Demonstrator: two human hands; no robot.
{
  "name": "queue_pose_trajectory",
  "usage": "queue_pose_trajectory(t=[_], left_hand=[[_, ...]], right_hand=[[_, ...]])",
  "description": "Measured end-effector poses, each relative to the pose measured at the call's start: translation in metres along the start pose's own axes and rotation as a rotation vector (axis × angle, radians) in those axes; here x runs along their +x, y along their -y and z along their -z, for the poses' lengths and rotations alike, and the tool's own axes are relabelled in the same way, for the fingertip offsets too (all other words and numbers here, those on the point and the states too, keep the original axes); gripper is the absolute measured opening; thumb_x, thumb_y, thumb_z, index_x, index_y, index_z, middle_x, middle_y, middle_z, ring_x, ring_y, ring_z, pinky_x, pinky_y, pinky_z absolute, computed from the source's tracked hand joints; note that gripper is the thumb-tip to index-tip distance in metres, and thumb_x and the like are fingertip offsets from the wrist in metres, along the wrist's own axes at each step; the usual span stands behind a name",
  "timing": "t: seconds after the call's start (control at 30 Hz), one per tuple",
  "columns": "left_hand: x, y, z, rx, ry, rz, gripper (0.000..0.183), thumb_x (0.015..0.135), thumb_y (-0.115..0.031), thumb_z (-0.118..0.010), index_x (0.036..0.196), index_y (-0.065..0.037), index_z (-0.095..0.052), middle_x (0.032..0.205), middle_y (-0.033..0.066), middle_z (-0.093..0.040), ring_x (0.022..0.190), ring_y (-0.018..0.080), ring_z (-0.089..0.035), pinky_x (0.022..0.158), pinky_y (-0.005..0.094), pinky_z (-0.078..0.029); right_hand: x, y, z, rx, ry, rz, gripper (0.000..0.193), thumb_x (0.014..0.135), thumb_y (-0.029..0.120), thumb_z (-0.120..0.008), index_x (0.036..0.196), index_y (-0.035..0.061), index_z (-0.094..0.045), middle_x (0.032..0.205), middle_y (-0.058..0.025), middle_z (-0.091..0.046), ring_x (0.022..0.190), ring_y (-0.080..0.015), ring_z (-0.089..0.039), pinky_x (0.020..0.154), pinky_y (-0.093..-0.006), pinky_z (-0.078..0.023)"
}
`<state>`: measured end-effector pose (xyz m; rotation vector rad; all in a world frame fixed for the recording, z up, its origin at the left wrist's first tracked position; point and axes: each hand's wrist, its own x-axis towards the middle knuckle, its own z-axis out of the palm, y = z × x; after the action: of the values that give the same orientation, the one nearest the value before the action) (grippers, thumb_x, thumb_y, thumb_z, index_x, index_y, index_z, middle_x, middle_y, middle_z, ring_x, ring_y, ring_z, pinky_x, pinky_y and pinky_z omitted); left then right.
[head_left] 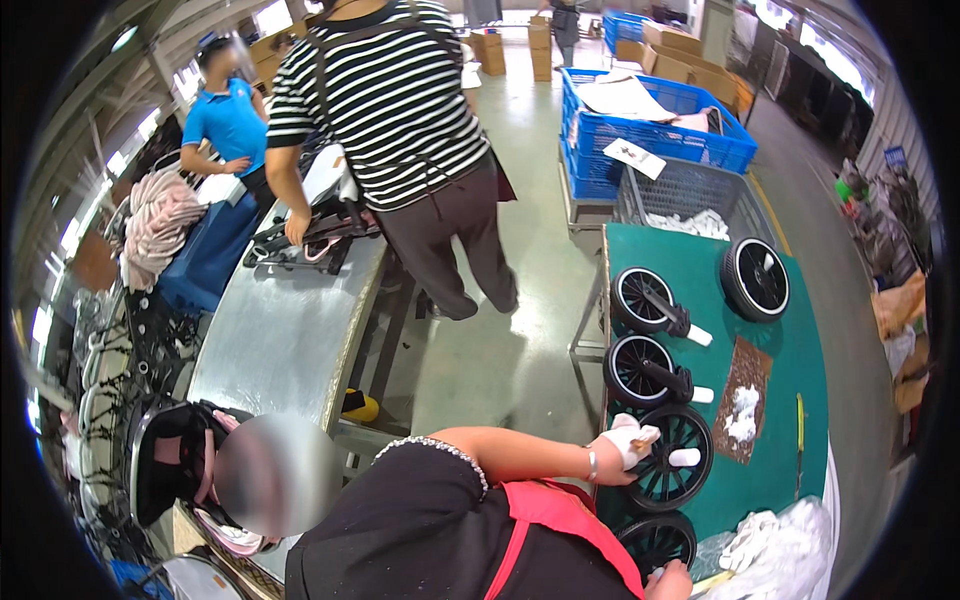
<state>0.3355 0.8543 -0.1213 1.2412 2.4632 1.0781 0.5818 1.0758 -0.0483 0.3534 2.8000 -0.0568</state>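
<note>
From the head view, I see the person leaning over a green table (790, 350), the left hand (622, 450) at its near edge. The black spoked wheel (664, 476) lies flat just to the picture's right of those fingers and slightly lower, its rim right beside them. A short white sleeve (685, 457) rises from its hub, so the long axis of that hub runs up from the table, leaning toward the picture's right; the fingers are at the rim, well off that line. The left hand is clearly the nearer one to this wheel. White cloth, perhaps a glove, covers much of it, and the fingers look bent, but I can't tell whether they are clamped on the rim or only resting by it. The right hand (672, 582), bare and cut by the lower edge, is beside the lower black wheel (655, 540); whether its fingers are apart or together I can't tell either

Past the table's far end, a blue crate (705, 155) holds white sheets and other flat pieces. A grey crate (635, 198), between it and the table, has crumpled white material inside. At the table's lower right corner, a clear plastic bag (805, 540) lies with white, glove-like cloth in and around it
</note>
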Motion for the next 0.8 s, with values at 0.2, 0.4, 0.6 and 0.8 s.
queue_pose_trajectory(t=[0.2,0.4,0.6,0.8], left_hand=[[-0.043,0.01,-0.026,0.026,0.186,0.17,0.052,0.072,-0.033,-0.067,0.117,-0.009,-0.059,0.118,0.016,-0.057,0.109,0.0338,-0.057,0.091,0.0388,-0.049],[-0.059,0.033,-0.045,0.015,0.27,0.25,0.035,0.072,-0.033,-0.065,0.097,-0.009,-0.064,0.097,0.017,-0.062,0.093,0.0343,-0.062,0.082,0.0418,-0.051],[-0.051,0.024,-0.027,-0.014,0.321,0.576,0.05,0.079,-0.051,-0.056,0.105,-0.009,-0.068,0.099,0.0172,-0.069,0.094,0.0333,-0.067,0.082,0.0417,-0.052],[-0.005,0.027,-0.021,-0.195,0.287,0.936,0.098,0.065,-0.083,-0.057,0.116,0.001,-0.065,0.119,0.0207,-0.064,0.116,0.0324,-0.059,0.098,0.0361,-0.043]], right_hand=[[0.024,-0.016,-0.009,0.043,0.23,0.017,0.034,0.084,0.031,-0.066,0.097,0.0016,-0.058,0.085,-0.0216,-0.067,0.081,-0.0396,-0.066,0.072,-0.048,-0.052],[0.002,-0.003,0.015,0.207,0.13,-0.034,0.038,0.094,0.035,-0.057,0.107,-0.0003,-0.053,0.084,-0.0262,-0.064,0.071,-0.0424,-0.06,0.065,-0.0483,-0.049],[0.012,0.001,-0.003,0.107,0.101,0.071,0.029,0.092,0.029,-0.055,0.1,0.0011,-0.056,0.079,-0.023,-0.066,0.074,-0.0426,-0.064,0.067,-0.0519,-0.05],[0.01,-0.011,-0.025,0.297,-0.045,-0.107,0.036,0.082,0.032,-0.07,0.104,0.0063,-0.058,0.095,-0.0199,-0.066,0.088,-0.0371,-0.065,0.074,-0.0457,-0.05]])
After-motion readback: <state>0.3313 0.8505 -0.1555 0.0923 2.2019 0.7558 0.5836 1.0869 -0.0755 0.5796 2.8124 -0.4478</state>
